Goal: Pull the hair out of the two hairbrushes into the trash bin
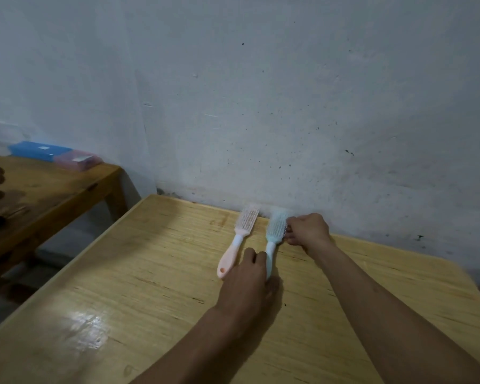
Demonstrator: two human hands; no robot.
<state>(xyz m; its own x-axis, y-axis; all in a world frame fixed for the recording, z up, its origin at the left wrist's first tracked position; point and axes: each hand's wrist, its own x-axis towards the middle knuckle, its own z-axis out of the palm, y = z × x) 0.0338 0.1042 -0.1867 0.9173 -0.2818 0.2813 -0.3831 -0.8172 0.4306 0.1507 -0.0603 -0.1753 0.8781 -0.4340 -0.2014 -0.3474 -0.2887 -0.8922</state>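
Observation:
Two hairbrushes lie side by side on the wooden table [122, 286], heads toward the wall. The pink brush [237, 239] is on the left, untouched, with reddish hair in its bristles. The light blue brush [275, 231] is on the right. My left hand [247, 284] lies over the blue brush's handle and holds it down. My right hand [306, 230] is at the right side of the blue brush's head, fingertips curled against the bristles. Whether they pinch hair is too small to tell. No trash bin is in view.
The wall rises right behind the brushes. A second wooden table [47, 189] stands to the left across a gap, with a blue box [38, 151] and a pink box [78, 160] on it. Dark objects lie at its left edge.

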